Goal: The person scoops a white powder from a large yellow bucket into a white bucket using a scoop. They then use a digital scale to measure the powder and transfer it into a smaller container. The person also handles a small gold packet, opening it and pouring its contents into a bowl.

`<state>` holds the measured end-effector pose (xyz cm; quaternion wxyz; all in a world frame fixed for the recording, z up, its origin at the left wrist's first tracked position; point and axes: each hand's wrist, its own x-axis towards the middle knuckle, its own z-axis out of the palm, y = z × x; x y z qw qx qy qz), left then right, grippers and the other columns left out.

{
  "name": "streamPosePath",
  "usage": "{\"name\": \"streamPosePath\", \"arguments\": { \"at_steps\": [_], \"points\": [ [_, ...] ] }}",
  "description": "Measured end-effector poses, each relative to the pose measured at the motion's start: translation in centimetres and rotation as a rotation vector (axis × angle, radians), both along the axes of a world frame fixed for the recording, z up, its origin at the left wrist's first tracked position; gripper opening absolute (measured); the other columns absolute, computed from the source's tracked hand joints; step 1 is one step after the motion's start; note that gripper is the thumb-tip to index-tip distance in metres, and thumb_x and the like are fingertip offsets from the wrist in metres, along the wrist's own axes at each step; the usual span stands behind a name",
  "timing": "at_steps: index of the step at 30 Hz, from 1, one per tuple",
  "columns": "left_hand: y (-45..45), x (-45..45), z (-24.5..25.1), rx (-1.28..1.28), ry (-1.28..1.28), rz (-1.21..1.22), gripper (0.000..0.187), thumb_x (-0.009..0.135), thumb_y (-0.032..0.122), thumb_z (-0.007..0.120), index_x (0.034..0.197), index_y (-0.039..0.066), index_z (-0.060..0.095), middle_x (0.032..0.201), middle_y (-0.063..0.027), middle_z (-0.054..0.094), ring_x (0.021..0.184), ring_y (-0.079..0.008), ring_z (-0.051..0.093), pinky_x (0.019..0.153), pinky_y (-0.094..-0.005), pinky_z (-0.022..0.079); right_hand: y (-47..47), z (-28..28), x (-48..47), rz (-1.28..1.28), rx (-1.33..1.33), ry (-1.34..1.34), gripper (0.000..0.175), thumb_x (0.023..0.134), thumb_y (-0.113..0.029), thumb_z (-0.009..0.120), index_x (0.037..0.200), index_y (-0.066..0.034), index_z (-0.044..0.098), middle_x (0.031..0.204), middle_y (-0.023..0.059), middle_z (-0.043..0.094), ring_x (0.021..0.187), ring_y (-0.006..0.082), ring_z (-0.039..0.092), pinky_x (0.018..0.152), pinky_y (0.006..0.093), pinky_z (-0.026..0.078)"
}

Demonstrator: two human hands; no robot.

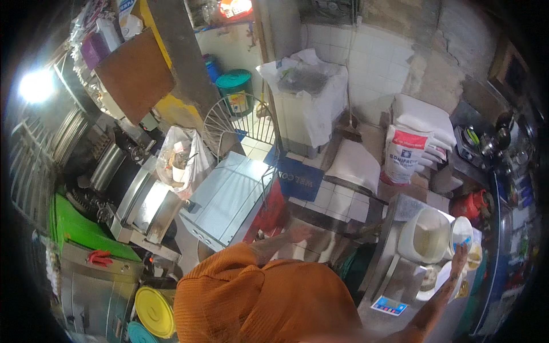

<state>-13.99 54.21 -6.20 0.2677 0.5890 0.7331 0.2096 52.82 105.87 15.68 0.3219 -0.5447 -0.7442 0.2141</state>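
My right hand (460,256) reaches over the metal work table (372,281) to the near rim of a small white tub (461,227). A small blue thing (456,243) shows at its fingertips; whether the fingers grip it I cannot tell. Left of that tub stands a large white plastic bin (422,236) with pale contents. Beneath my right forearm are white containers (429,278), partly covered by it. A weighing scale (389,305) with a blue keypad lies nearer me. Low in front of my body hangs my left hand (301,233), blurred, over the floor; its fingers are unclear.
A boxy metal machine (233,197) stands left of my left hand. Ahead, a full white sack (354,167) rests near a blue doormat (300,178), with stacked sacks (422,122) beyond. A red gas cylinder (469,203) is behind the table. Yellow-lidded bucket (154,313) at lower left.
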Motion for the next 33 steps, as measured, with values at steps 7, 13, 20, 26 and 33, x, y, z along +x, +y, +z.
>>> {"name": "streamPosePath", "arguments": {
  "at_steps": [7,13,20,26,33],
  "points": [
    [-13.9,-6.9,-0.2,-0.596,-0.016,0.451,0.040,0.106,0.035,0.054,0.132,0.007,0.063,0.130,-0.0176,0.067,0.104,-0.0320,0.070,0.092,-0.0448,0.056,10.5,-0.6,-1.2,-0.300,-0.153,-0.761,0.060,0.097,-0.040,0.065,0.141,0.0012,0.059,0.142,0.0260,0.062,0.130,0.0458,0.059,0.108,0.0513,0.048],
    [-15.5,-8.5,1.1,-0.634,-0.009,0.315,0.029,0.105,0.028,0.054,0.122,0.012,0.071,0.119,-0.0145,0.073,0.097,-0.0293,0.071,0.086,-0.0437,0.057,10.4,-2.4,-1.2,-0.202,0.051,-0.783,0.051,0.093,-0.047,0.069,0.126,-0.0085,0.071,0.123,0.0151,0.073,0.111,0.0352,0.070,0.090,0.0490,0.056],
    [2.6,-14.4,0.3,-0.321,0.046,-0.108,0.045,0.100,0.035,0.063,0.132,0.003,0.064,0.117,-0.0159,0.072,0.117,-0.0327,0.068,0.100,-0.0459,0.055,8.8,-2.1,-2.6,-0.542,-0.188,-0.705,0.035,0.093,-0.037,0.066,0.104,-0.0062,0.077,0.108,0.0191,0.077,0.102,0.0368,0.075,0.088,0.0512,0.059],
    [9.9,-16.4,0.0,-0.482,-0.270,0.220,0.046,0.104,0.036,0.056,0.132,0.001,0.064,0.116,-0.0234,0.070,0.115,-0.0410,0.066,0.097,-0.0514,0.053,4.5,6.8,-7.6,-0.507,-0.244,-0.434,0.042,0.091,-0.046,0.068,0.109,-0.0092,0.078,0.113,0.0177,0.075,0.107,0.0376,0.072,0.090,0.0504,0.056],
    [12.8,-15.6,2.3,-0.059,0.421,-0.513,0.045,0.106,0.036,0.051,0.130,0.000,0.064,0.116,-0.0293,0.067,0.111,-0.0481,0.063,0.095,-0.0552,0.051,6.0,5.1,-7.4,-0.751,-0.215,-0.529,0.031,0.095,-0.029,0.060,0.111,-0.0101,0.078,0.114,0.0142,0.078,0.106,0.0328,0.075,0.091,0.0497,0.060]
  ]
}}
